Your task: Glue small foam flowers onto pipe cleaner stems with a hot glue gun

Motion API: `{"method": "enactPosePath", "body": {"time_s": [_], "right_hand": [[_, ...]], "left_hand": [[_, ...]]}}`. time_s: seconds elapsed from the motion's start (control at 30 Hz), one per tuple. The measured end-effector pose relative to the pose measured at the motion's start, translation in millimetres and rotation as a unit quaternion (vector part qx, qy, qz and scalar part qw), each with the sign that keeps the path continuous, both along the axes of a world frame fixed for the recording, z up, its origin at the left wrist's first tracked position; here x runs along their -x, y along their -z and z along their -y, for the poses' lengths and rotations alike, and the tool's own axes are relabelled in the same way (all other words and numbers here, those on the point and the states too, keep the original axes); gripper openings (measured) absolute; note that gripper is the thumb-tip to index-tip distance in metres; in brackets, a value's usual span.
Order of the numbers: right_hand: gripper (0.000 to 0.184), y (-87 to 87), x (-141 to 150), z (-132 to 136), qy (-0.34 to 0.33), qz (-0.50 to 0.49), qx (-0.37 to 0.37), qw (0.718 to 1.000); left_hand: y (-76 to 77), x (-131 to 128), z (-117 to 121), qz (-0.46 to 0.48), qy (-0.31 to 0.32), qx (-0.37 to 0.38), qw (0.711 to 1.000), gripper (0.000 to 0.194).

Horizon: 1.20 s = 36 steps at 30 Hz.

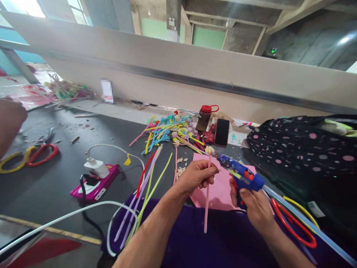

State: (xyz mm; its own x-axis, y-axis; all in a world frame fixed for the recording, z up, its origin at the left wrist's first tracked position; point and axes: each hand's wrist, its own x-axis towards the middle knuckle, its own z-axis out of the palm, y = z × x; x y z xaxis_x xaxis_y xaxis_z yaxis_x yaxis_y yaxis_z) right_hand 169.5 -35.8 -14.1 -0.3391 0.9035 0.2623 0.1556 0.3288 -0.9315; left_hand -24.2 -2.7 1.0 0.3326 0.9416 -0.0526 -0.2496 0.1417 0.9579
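Note:
My left hand (201,174) pinches a pink pipe cleaner (206,212), held upright with a small cream-coloured bloom (209,149) at its top. My right hand (252,203) is wrapped round the handle of a blue glue gun (242,178). The gun's nozzle points left, close to the bloom; whether they touch I cannot tell. A long clear glue stick (306,229) runs out of the gun's back. Below both hands lies a pink sheet (199,195). Small pale pieces (180,172) are scattered left of the sheet.
Behind are a heap of coloured pipe cleaners (167,128), a red-capped bottle (204,118) and a phone (222,132). A magenta power strip (108,182) with cables and scissors (43,154) lie left. A dotted dark bag (301,145) stands right. Another person's hand (11,119) shows far left.

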Motion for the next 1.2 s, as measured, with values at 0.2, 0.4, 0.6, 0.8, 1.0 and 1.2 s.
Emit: {"method": "enactPosePath", "body": {"time_s": [0.2, 0.4, 0.6, 0.8, 1.0, 1.2], "right_hand": [[0.025, 3.6, -1.9, -1.4, -0.002, 0.002, 0.007, 1.0], [0.025, 2.6, -4.5, -1.4, -0.001, -0.008, 0.005, 1.0], [0.025, 4.0, -4.2, -3.0, 0.004, 0.002, 0.003, 1.0], [0.024, 3.7, -3.0, -1.8, 0.004, 0.007, 0.0, 1.0], [0.026, 0.9, -2.9, 0.3, 0.011, 0.016, -0.006, 1.0], [0.03, -2.8, -8.3, -0.3, 0.032, 0.029, -0.024, 0.999]], "left_hand": [[-0.4, 0.1, 0.2, 0.006, -0.002, -0.004, 1.0, 0.024], [-0.9, 0.4, -0.4, -0.004, -0.005, 0.004, 1.0, 0.024], [-0.8, 0.0, 0.3, -0.001, -0.002, 0.0, 1.0, 0.024], [0.0, 0.4, -0.1, 0.003, -0.001, 0.004, 1.0, 0.024], [0.0, 0.2, -0.1, -0.006, 0.0, -0.002, 1.0, 0.025], [3.2, 5.8, -6.3, -0.01, -0.059, 0.0, 0.998, 0.027]]}}
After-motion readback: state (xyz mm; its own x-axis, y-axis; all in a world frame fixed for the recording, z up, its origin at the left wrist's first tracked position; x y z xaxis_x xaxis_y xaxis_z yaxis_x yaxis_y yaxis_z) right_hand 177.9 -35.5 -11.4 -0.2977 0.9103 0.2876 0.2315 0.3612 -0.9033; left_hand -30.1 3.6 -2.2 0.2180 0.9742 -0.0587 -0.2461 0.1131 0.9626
